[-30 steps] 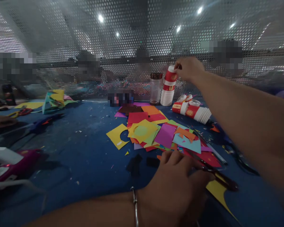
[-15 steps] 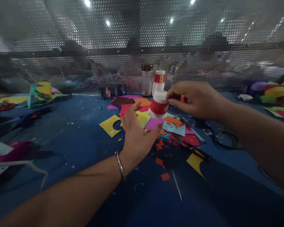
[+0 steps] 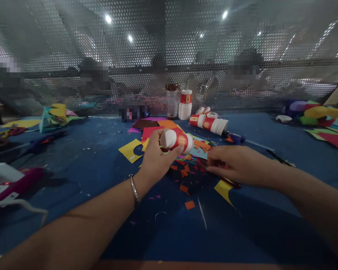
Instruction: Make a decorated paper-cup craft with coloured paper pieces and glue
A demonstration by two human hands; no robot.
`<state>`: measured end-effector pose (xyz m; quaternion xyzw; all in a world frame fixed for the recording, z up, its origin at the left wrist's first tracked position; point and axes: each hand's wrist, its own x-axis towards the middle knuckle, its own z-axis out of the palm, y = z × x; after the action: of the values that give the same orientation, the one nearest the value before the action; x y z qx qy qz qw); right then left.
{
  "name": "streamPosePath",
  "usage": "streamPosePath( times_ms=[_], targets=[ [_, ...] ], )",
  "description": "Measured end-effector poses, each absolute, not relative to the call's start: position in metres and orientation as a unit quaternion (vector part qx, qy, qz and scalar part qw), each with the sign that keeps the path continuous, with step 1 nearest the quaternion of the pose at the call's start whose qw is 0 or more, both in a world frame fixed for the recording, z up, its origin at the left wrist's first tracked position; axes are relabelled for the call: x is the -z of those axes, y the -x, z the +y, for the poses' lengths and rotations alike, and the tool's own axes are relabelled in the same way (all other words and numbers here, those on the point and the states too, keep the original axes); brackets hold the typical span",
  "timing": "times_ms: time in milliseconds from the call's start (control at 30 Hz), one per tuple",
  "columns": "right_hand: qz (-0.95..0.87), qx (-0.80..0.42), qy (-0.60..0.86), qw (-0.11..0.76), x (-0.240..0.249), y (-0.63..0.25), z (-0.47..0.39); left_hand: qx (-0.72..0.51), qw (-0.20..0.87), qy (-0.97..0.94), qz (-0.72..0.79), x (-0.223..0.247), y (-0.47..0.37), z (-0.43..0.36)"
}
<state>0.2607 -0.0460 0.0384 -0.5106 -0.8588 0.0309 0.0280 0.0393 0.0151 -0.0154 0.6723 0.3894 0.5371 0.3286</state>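
My left hand (image 3: 157,153) is wrapped round a red and white paper cup (image 3: 181,141), which is tilted on its side above the coloured paper. My right hand (image 3: 224,163) has its fingers bent together over dark scissors (image 3: 234,184), beside the orange scraps. Whether its fingertips grip the scissors is hidden. Under and around the hands lie coloured sheets, among them a yellow piece (image 3: 126,150) with a round cut-out and another yellow piece (image 3: 224,192) near my right hand.
At the back stand a glass jar (image 3: 171,103) and a stack of cups (image 3: 185,107). More cups (image 3: 212,125) lie sideways to their right, near a blue glue gun (image 3: 235,138). A magenta device (image 3: 19,183) with a white cable is at left.
My left hand has closed round the cup and tilted it. My right hand has left the cup and moved down to the scissors. Lying cups at the back have come into sight.
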Motion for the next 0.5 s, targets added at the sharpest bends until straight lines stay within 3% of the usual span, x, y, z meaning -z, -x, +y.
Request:
streamPosePath(
  times_ms=[500],
  targets=[
    [-0.806,-0.08,0.586,0.024,-0.026,-0.271,-0.039,-0.523,0.568,-0.516,0.372,0.013,-0.048,0.005]
  ],
)
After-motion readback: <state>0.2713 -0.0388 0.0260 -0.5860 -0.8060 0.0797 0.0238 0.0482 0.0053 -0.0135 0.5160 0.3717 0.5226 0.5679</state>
